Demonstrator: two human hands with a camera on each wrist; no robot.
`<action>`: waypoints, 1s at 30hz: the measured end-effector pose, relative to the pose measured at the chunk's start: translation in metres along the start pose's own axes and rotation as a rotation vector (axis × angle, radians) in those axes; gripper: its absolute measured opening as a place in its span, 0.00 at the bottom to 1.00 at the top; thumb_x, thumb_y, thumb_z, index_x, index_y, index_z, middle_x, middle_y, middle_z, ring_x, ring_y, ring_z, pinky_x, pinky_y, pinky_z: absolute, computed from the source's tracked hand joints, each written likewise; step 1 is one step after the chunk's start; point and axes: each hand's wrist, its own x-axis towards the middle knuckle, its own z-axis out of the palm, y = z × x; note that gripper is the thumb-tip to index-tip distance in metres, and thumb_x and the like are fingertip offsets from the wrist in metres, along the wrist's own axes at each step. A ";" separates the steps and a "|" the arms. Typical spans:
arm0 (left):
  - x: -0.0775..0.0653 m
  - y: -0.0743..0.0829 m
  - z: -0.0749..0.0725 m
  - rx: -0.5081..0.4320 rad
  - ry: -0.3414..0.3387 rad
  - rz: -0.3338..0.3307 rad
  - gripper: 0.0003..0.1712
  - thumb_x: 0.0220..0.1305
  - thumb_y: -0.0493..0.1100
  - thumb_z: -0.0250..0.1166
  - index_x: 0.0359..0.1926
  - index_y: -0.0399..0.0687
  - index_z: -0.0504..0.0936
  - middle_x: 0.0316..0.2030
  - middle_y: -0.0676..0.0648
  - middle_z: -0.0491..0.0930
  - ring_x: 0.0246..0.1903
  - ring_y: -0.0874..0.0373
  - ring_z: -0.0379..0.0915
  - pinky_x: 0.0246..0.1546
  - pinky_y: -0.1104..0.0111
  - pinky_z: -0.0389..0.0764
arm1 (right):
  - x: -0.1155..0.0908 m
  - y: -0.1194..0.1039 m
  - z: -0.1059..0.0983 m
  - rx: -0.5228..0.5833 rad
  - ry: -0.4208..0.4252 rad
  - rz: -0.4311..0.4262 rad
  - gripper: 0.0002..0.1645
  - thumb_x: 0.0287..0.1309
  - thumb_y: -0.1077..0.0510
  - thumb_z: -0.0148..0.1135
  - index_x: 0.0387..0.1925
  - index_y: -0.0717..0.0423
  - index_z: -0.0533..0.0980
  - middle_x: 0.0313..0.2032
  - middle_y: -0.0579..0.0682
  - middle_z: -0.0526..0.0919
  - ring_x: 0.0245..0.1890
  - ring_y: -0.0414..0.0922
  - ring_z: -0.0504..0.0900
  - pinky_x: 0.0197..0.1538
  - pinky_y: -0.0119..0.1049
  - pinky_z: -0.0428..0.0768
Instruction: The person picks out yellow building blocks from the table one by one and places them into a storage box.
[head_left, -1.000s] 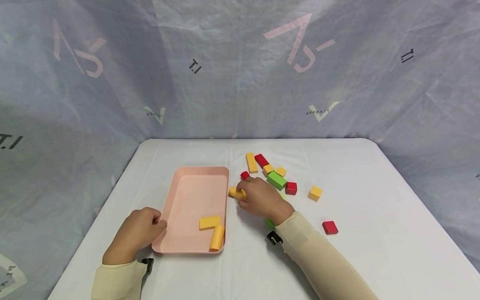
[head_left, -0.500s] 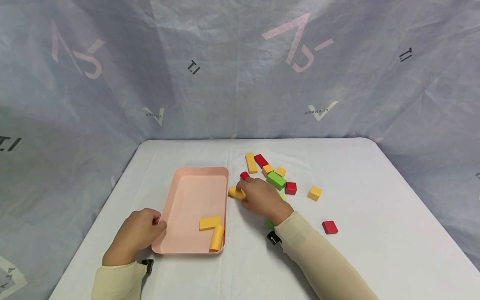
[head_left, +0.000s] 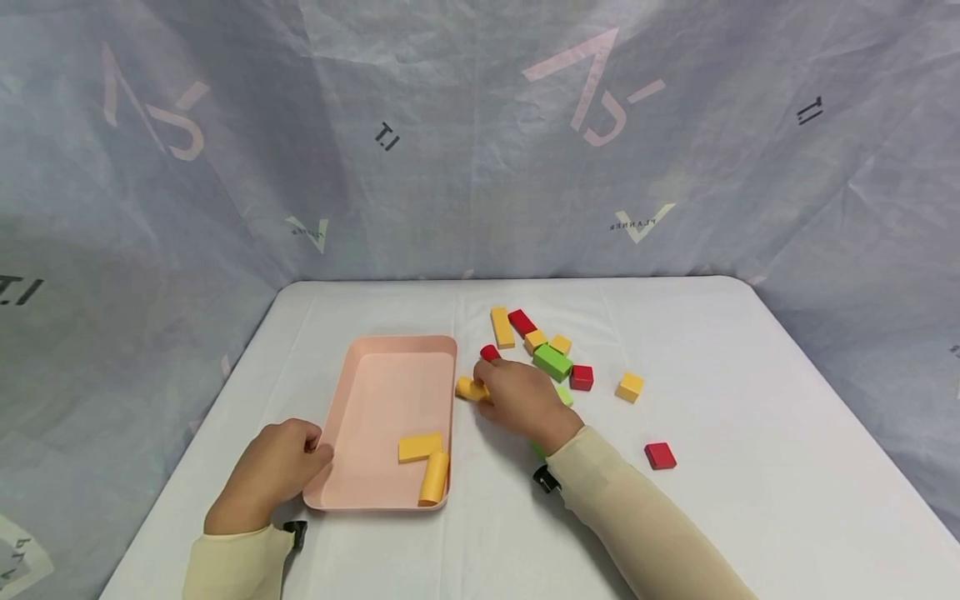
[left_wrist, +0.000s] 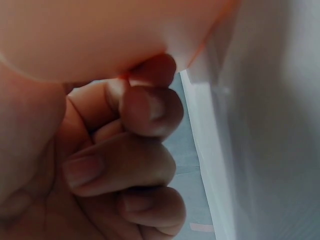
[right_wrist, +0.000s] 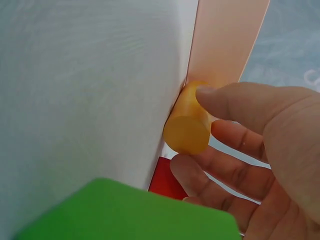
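Observation:
My left hand (head_left: 273, 467) pinches the left rim of a pink tray (head_left: 382, 392); in the left wrist view, curled fingers (left_wrist: 120, 170) lie under the tray's wall (left_wrist: 115, 40). A yellow cylinder block (head_left: 467, 389) lies on the table against the tray's right side. My right hand (head_left: 525, 402) holds it, the thumb on one side and the fingertips on the other, as the right wrist view shows the cylinder (right_wrist: 187, 132). Inside the tray lie a flat yellow block (head_left: 420, 447) and another yellow cylinder (head_left: 434, 479).
Beyond my right hand lie a red cylinder (head_left: 490, 353), a long yellow block (head_left: 502, 327), a red bar (head_left: 522, 322), a green block (head_left: 552, 362) and a red cube (head_left: 581, 377). Farther right are a yellow cube (head_left: 630, 387) and a red block (head_left: 660, 456). Cloth walls surround the table.
Hardly anything differs. The right hand stays at the yellow cylinder beside the tray, and the left hand keeps its hold on the rim. The view has shifted very slightly.

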 end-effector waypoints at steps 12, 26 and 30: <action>0.000 0.001 -0.001 -0.002 0.013 0.005 0.21 0.51 0.38 0.59 0.10 0.52 0.58 0.09 0.56 0.51 0.11 0.62 0.44 0.12 0.69 0.51 | 0.000 0.001 0.001 -0.007 -0.028 0.010 0.27 0.45 0.50 0.71 0.49 0.48 0.74 0.38 0.43 0.79 0.30 0.37 0.71 0.34 0.35 0.79; 0.000 0.002 -0.002 -0.007 0.005 -0.007 0.20 0.51 0.38 0.58 0.10 0.52 0.59 0.08 0.55 0.53 0.10 0.61 0.46 0.12 0.69 0.51 | -0.002 -0.002 0.001 -0.008 -0.103 0.037 0.29 0.49 0.43 0.67 0.52 0.46 0.71 0.35 0.45 0.72 0.31 0.40 0.69 0.33 0.35 0.76; 0.000 0.002 -0.001 -0.004 0.011 0.002 0.20 0.51 0.39 0.59 0.10 0.52 0.59 0.08 0.56 0.53 0.10 0.62 0.47 0.12 0.69 0.51 | -0.001 -0.002 0.001 0.012 -0.118 0.043 0.30 0.50 0.43 0.68 0.53 0.47 0.71 0.35 0.44 0.73 0.32 0.40 0.70 0.36 0.35 0.78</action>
